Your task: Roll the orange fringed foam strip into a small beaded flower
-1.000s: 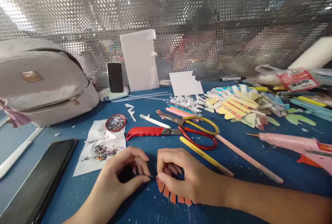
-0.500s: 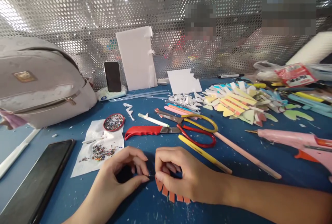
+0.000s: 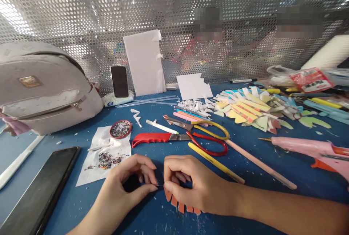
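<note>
At the front middle of the table, my left hand [image 3: 129,187] pinches the end of a thin strand [image 3: 160,185] between thumb and fingertips. The strand spans the small gap to my right hand [image 3: 195,186], whose fingers are closed on a curved orange paper strip with cut tabs [image 3: 181,206]. Most of that strip is hidden under the palm. Small multicoloured beads [image 3: 107,160] lie on a white paper sheet [image 3: 85,177] beside my left hand, with a round red-rimmed dish of beads [image 3: 120,129] behind them. A yellow pen [image 3: 204,156] lies just behind my right hand.
Scissors [image 3: 227,133] and a red-handled cutter [image 3: 151,138] lie behind my hands. To the right are a pink glue gun [image 3: 302,145] and a pile of coloured paper pieces [image 3: 245,106]. A phone [image 3: 40,191] and a backpack [image 3: 49,93] stand left; perforated metal [image 3: 169,2] rises behind.
The whole view has shifted very slightly. Both hands keep the same pinch, and the strand and the orange paper strip show no clear movement.
</note>
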Motion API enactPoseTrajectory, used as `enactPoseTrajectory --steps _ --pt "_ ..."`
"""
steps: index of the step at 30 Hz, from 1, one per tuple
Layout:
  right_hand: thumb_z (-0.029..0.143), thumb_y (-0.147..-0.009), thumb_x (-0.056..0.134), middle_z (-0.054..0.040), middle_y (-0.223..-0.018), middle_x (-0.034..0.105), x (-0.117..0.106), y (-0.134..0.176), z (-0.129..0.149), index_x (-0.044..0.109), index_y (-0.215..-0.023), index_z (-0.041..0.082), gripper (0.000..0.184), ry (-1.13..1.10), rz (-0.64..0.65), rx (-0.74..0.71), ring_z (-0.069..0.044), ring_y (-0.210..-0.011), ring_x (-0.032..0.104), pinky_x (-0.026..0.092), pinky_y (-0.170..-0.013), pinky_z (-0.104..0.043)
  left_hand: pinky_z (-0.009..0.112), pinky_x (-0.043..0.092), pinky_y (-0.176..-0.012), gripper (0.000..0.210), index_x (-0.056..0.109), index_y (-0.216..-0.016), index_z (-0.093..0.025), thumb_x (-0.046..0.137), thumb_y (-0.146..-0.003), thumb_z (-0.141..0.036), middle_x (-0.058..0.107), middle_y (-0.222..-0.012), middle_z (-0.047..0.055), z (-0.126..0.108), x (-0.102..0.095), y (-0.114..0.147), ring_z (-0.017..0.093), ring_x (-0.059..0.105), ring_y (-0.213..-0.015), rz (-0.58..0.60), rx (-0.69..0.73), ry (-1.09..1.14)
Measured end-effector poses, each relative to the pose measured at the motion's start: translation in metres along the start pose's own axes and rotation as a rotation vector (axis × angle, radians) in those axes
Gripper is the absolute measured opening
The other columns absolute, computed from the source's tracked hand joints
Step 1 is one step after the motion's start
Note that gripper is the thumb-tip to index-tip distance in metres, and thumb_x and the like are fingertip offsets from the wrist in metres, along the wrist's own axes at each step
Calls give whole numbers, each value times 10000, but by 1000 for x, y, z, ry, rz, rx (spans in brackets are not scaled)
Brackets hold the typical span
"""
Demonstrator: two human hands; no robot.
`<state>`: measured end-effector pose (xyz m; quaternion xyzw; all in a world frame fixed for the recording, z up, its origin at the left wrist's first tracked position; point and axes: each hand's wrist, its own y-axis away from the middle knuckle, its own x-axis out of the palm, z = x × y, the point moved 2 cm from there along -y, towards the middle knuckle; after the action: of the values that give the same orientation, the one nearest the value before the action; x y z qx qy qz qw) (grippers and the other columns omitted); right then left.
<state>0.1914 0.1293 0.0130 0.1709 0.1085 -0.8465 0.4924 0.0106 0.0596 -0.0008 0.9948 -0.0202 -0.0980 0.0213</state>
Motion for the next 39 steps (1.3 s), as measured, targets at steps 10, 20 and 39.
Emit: enactPoseTrajectory --steps 10,20,39 --pt "117 -844 539 19 -710 596 1 0 -2 532 -728 165 126 14 -3 -13 -64 -553 516 393 -515 -182 227 493 -663 189 648 -903 -219 731 -753 -139 706 -737 -26 -3 1 0 127 632 -678 5 20 -11" --pt "167 -860 546 26 -724 566 4 2 -6 555 -750 167 110 5 -4 1 -52 -503 517 390 -493 -190 243 515 -671 87 692 -773 -217 706 -769 -132 714 -724 -13 -6 2 4 151 655 -692 -7 71 -230" --pt "160 -863 652 25 -734 586 2 -1 -1 639 -818 161 47 66 -43 -110 -91 -657 512 405 -620 -215 283 489 -687 125 713 -726 -194 687 -842 -156 707 -742 28 -16 4 5 176 646 -712 -20 308 -302"
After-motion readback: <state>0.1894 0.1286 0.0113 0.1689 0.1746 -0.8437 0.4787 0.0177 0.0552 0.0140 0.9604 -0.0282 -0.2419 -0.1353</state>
